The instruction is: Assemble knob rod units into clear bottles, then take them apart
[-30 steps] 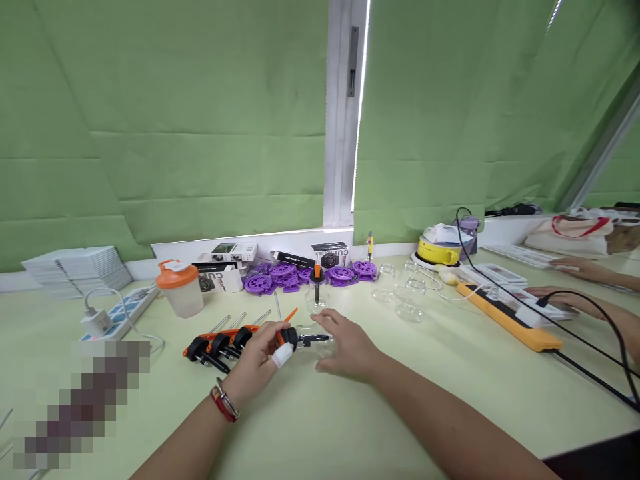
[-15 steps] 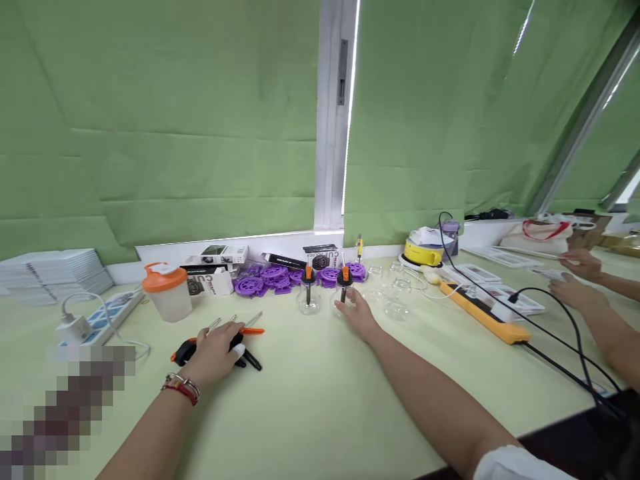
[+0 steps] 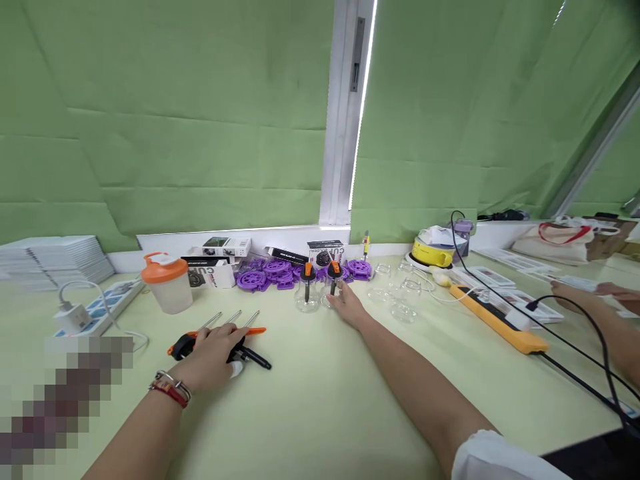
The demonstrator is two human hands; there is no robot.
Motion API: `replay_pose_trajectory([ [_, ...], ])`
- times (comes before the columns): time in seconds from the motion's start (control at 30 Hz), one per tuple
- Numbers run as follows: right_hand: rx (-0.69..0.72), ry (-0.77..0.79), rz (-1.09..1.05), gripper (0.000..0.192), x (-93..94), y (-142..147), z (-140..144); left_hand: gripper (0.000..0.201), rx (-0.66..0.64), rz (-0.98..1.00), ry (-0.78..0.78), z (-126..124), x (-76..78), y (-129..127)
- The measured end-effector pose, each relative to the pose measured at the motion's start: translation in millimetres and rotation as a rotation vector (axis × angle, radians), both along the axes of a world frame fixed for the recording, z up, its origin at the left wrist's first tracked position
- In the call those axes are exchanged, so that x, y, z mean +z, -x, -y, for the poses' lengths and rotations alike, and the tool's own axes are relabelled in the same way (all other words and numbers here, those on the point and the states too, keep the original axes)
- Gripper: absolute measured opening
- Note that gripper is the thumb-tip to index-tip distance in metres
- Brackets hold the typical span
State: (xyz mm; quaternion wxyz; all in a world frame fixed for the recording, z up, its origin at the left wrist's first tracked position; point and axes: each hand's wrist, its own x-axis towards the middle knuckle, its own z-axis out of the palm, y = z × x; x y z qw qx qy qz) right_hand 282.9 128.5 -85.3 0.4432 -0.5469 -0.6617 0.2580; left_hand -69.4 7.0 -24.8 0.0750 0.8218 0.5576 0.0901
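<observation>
One hand, the right hand (image 3: 350, 308), reaches out across the pale green tabletop (image 3: 310, 413), thumb and fingers clamped on the side of the right-hand bottle (image 3: 332, 288). That bottle stands upright, clear glass under a black-and-orange top, and just beside it stands the matching left-hand bottle (image 3: 307, 300). Behind both lies a row of purple plastic parts (image 3: 277, 270). The left hand (image 3: 213, 357) rests over a cluster of loose dispenser tops (image 3: 257, 358), nearer the person; black caps, orange levers and thin metal tubes stick out around it. Its fingers bend over these pieces, though whether they grip one cannot be told. A white wrap (image 3: 237, 368) shows on the left thumb. Clear glass vessels (image 3: 404, 311) stand to the right of the bottles, near an orange power strip (image 3: 525, 341). Printed boxes (image 3: 216, 275) and an orange-lidded shaker cup (image 3: 173, 297) stand at left. At far right, a co-worker's hands (image 3: 575, 298) are near papers.
</observation>
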Motion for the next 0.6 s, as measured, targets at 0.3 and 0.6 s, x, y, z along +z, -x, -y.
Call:
replay_pose_trajectory([
  [0.3,-0.134,-0.117,0.162,0.074,10.9,5,12,0.055,-0.003,0.029,-0.023,-5,-10.9,2],
  [0.6,-0.81,-0.512,0.405,0.086,39.8,-61,67,0.06,-0.003,0.04,0.001,-3,-6.2,3],
])
